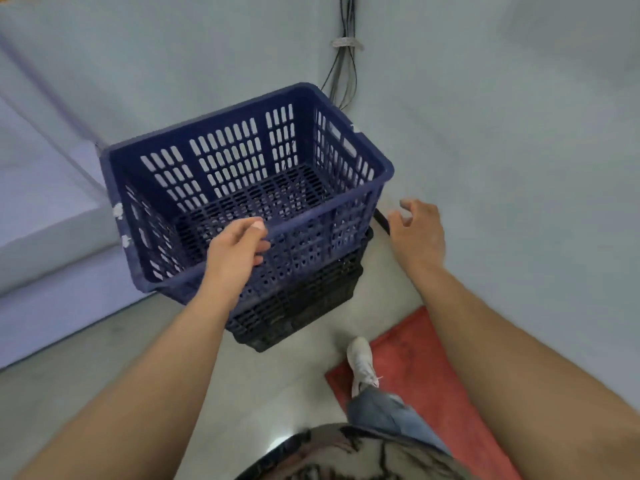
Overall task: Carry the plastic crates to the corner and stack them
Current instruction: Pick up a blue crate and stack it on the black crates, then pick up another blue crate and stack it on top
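Though the blue crate (242, 188) already sits on the black crate (298, 306) in the corner, it looks skewed, its near left corner overhanging the lower one. The left hand (239, 251) is at the near rim, thumb on top and fingers curled against the outer wall, so it seems to pinch the rim, though blur makes the firmness of that hold uncertain. The right hand (415, 230) hovers beside the crate's right end, fingers spread and loosely bent, holding nothing and apparently clear of the plastic.

The main risk, by the look of it, is the misalignment: if the blue crate is released without being squared up, it may rock or slide off the black one. Pulling on the near rim with one hand alone could tip it towards the person. Cables (344, 71) run down the wall joint just behind; a shove into the corner might snag them. One shoe (362, 365) is at the edge of a red mat (426, 382), a possible trip point when stepping back.
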